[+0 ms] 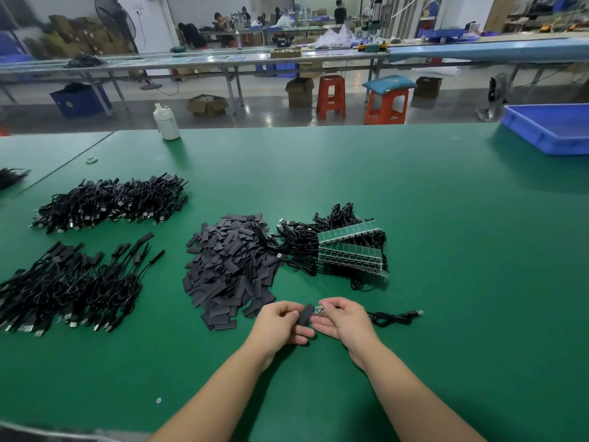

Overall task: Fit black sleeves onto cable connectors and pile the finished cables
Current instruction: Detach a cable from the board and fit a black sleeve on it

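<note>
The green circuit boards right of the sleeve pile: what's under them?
The green circuit boards lie stacked on a tangle of black cables, whose loops show to the left, behind and below. Anything further beneath the boards is covered.

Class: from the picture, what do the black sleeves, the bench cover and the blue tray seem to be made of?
Black sleeves: probably thin matt plastic tubing, lying flattened and dull.
Bench cover: likely a green rubber or vinyl mat, smooth with a soft sheen.
Blue tray: apparently moulded rigid plastic, uniform colour, rounded rim.
</note>
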Demonstrator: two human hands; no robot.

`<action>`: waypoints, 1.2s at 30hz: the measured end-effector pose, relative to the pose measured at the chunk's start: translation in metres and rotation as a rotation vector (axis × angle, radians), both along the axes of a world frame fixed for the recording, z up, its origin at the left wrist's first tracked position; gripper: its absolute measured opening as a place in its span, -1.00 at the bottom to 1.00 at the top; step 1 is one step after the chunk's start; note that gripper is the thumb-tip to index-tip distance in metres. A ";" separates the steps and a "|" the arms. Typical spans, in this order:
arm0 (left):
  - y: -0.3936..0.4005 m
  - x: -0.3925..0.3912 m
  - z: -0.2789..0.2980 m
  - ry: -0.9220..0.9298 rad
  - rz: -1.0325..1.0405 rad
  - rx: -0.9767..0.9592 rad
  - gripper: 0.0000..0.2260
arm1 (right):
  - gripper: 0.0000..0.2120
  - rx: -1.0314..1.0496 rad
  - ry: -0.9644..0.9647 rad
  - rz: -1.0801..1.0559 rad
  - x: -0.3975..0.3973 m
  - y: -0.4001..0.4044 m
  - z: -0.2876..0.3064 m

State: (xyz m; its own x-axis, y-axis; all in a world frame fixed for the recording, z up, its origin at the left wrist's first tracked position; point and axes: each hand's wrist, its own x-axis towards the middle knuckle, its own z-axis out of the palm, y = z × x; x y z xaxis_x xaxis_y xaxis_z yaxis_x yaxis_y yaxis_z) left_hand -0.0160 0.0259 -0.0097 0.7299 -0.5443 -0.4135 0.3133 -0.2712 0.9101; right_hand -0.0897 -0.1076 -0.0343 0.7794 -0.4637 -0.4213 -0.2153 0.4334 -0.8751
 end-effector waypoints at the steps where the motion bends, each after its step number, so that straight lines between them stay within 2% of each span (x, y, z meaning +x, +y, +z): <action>1: -0.003 -0.001 0.000 0.028 0.019 -0.014 -0.79 | -0.89 0.000 -0.001 0.004 -0.001 0.000 0.001; 5: -0.009 -0.005 0.000 0.074 0.060 0.002 -0.74 | -0.80 -0.014 0.001 0.008 -0.003 0.000 0.002; 8: -0.010 -0.003 -0.005 0.035 0.031 0.037 -0.71 | -0.83 -0.029 0.014 0.001 -0.002 0.001 0.001; 10: -0.010 0.000 -0.009 -0.109 -0.033 0.112 -0.76 | -0.86 -0.038 0.020 0.005 -0.001 0.002 0.001; 14: -0.006 0.003 -0.010 -0.558 -0.210 0.314 -0.69 | -0.90 -0.042 0.032 0.032 -0.001 0.002 0.003; 17: -0.002 0.004 -0.009 -0.727 -0.189 0.307 -0.87 | -0.87 -0.038 0.018 0.046 -0.002 0.002 0.004; 19: 0.000 0.006 -0.011 -0.804 -0.217 0.344 -0.91 | -0.87 -0.040 0.016 0.054 -0.003 0.002 0.005; 24: 0.004 0.006 -0.017 -0.854 -0.309 0.365 -0.81 | -0.90 -0.050 0.021 0.083 -0.004 0.002 0.006; 29: 0.011 0.010 -0.017 -0.902 -0.252 0.327 -0.72 | -0.90 -0.029 0.002 0.046 -0.002 0.004 0.005; 36: 0.018 0.009 -0.020 -1.021 -0.286 0.339 -0.74 | -0.84 0.016 -0.008 -0.011 -0.002 0.005 0.006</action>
State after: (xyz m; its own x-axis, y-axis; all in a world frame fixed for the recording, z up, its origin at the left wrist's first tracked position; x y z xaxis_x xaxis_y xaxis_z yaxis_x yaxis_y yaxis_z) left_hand -0.0067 0.0444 -0.0296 0.6779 -0.7197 0.1502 -0.6541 -0.4972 0.5701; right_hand -0.0916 -0.1026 -0.0286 0.7780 -0.4652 -0.4222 -0.2032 0.4496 -0.8698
